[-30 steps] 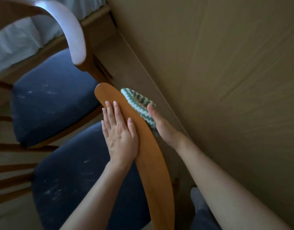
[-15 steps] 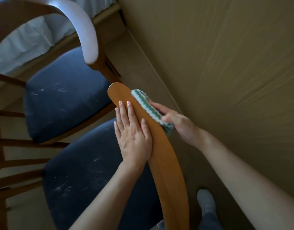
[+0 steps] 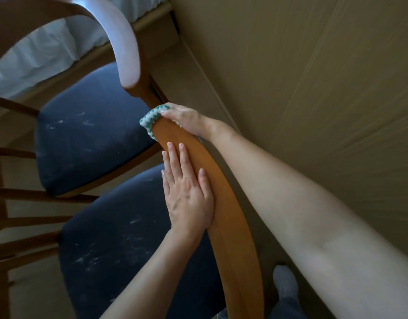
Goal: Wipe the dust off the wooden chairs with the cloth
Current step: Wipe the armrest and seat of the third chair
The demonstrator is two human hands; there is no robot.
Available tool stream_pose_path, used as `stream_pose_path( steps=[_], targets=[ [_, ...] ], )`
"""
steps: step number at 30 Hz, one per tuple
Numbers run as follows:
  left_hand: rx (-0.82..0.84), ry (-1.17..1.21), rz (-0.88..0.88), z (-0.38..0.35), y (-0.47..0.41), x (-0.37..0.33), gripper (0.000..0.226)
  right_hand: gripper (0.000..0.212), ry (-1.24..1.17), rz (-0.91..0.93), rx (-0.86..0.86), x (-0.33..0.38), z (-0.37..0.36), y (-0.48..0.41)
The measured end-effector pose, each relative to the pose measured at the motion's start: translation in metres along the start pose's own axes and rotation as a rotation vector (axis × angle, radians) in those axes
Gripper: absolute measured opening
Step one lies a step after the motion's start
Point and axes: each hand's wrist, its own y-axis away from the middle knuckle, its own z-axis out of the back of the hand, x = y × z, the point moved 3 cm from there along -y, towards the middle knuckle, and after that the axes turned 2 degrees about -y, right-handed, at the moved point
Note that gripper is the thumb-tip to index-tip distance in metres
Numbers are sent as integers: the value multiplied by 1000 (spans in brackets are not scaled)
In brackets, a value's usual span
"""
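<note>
L: my left hand (image 3: 189, 192) flat, fingers straight, steadying the backrest (image 3: 233, 226) | R: my right hand (image 3: 187, 118) grips the cloth (image 3: 150, 122) folded over its far tip, likely wiping both faces

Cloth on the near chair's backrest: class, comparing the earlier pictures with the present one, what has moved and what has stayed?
The right hand slid the cloth along the rear edge of the backrest to its far end, where the cloth now wraps over the tip. Its grip on the cloth was kept throughout. The left hand stayed flat on the backrest's front face.
</note>
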Motion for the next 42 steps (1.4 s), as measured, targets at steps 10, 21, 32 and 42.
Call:
stream_pose_path(
  steps=[10, 21, 32, 42],
  targets=[
    [16, 10, 8, 3, -1, -3, 63, 32, -252, 75, -350, -26, -7, 97],
    [48, 17, 0, 4, -1, -3, 57, 43, -284, 72, -536, -90, -126, 268],
    [259, -184, -250, 34, 13, 3, 69, 47, -280, -1, -631, -71, -82, 205],
    [478, -95, -528, 31, 106, -4, 70, 45, -397, 96, -677, -113, -185, 311]
  ],
)
